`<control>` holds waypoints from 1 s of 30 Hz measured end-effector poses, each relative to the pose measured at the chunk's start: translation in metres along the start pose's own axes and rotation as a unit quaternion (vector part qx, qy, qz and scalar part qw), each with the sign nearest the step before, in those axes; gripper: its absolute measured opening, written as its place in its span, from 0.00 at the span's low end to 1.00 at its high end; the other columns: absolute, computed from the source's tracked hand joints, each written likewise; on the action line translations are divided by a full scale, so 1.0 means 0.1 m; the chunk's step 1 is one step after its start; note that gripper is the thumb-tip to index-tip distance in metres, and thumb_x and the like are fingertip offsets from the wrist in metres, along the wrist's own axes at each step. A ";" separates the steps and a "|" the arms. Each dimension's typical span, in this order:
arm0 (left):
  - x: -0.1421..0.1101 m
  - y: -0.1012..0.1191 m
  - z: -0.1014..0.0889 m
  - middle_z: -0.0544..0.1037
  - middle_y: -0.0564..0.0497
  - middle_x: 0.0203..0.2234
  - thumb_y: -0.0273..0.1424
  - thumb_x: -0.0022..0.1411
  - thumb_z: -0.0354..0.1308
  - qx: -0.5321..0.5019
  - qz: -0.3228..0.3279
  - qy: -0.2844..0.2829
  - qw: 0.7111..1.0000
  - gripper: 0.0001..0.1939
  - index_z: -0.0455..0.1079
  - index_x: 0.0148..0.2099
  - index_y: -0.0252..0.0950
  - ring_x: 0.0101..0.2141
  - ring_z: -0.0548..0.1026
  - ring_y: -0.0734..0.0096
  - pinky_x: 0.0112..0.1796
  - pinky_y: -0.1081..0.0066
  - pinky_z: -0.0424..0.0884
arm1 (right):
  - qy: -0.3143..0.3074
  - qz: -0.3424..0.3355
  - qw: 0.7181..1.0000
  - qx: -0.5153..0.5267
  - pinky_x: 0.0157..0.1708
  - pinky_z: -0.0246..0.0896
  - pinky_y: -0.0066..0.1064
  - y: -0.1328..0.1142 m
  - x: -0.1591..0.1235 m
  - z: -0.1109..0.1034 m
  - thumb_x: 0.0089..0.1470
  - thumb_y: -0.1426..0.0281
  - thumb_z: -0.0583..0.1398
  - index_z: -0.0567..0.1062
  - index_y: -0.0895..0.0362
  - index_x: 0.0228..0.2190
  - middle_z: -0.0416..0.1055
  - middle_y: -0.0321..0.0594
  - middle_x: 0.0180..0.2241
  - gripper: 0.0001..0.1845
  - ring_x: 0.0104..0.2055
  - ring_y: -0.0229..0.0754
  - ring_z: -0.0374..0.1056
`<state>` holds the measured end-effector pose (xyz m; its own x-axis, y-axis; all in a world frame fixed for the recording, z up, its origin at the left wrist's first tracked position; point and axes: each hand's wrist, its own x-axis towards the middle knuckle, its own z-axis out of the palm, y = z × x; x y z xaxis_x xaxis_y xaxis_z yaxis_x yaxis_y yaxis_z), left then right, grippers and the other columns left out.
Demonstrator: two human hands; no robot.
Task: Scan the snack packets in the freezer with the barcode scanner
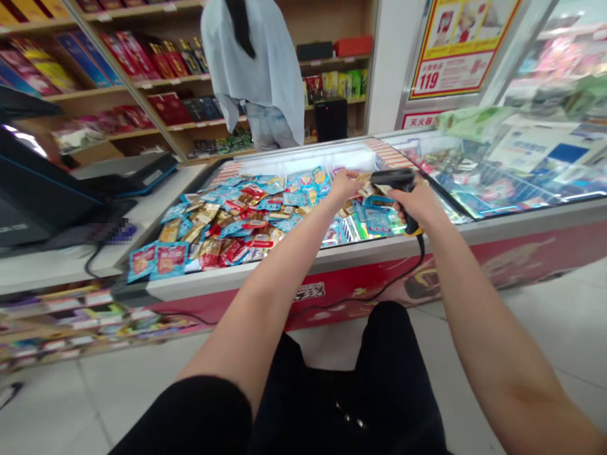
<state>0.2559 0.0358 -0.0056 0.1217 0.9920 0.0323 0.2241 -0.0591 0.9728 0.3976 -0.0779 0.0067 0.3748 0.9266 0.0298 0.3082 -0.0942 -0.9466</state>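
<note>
A chest freezer (303,287) with a red front holds a heap of small blue, red and gold snack packets (227,230). My left hand (344,184) reaches over the heap, its fingers pinched on a small foil packet (363,181) that is partly hidden. My right hand (412,205) is closed around the grip of a black handheld barcode scanner (396,180), just beside the left hand. A black cable (402,284) drops from the scanner across the freezer's front.
A checkout counter (71,262) with a dark monitor (42,189) stands at the left. Beyond the freezer, a person in a pale blue top (251,69) stands with their back turned before wooden shelves (118,95) of boxed goods. A glass-topped freezer section (497,167) lies to the right.
</note>
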 end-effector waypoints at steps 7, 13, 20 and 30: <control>0.05 0.00 0.43 0.77 0.45 0.50 0.25 0.56 0.61 0.267 0.152 -0.026 0.951 0.17 0.72 0.50 0.35 0.52 0.74 0.63 0.54 0.67 0.67 | 0.030 0.020 0.998 0.048 0.11 0.53 0.24 0.16 0.08 -0.31 0.49 0.71 0.65 0.68 0.57 0.24 0.64 0.34 0.14 0.10 0.12 0.34 0.58; -0.02 -0.16 0.21 0.78 0.49 0.51 0.25 0.61 0.53 0.360 0.175 0.003 0.916 0.18 0.74 0.52 0.38 0.53 0.73 0.65 0.55 0.69 0.66 | 0.016 0.036 0.998 0.041 0.11 0.53 0.24 0.20 0.02 -0.21 0.51 0.71 0.64 0.68 0.58 0.24 0.64 0.34 0.15 0.11 0.12 0.33 0.58; -0.20 -0.28 -0.56 0.75 0.45 0.54 0.29 0.60 0.55 0.438 0.123 0.061 0.889 0.20 0.73 0.54 0.37 0.54 0.72 0.60 0.55 0.66 0.66 | -0.057 0.007 0.998 0.018 0.11 0.54 0.24 0.07 -0.08 0.27 0.51 0.70 0.64 0.68 0.58 0.26 0.64 0.34 0.15 0.09 0.13 0.34 0.59; -0.55 -0.37 -1.98 0.76 0.43 0.51 0.36 0.59 0.56 0.537 0.035 0.166 0.826 0.21 0.73 0.54 0.39 0.52 0.73 0.53 0.52 0.59 0.67 | -0.176 -0.041 0.982 -0.047 0.13 0.56 0.26 -0.28 -0.45 1.20 0.53 0.70 0.62 0.67 0.58 0.24 0.65 0.36 0.17 0.10 0.14 0.34 0.59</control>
<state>0.0499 0.0054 0.0025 -0.0602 0.9472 0.3149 0.9786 -0.0062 0.2058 0.2672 -0.0730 -0.0071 0.0244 0.9994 -0.0229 0.4102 -0.0309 -0.9115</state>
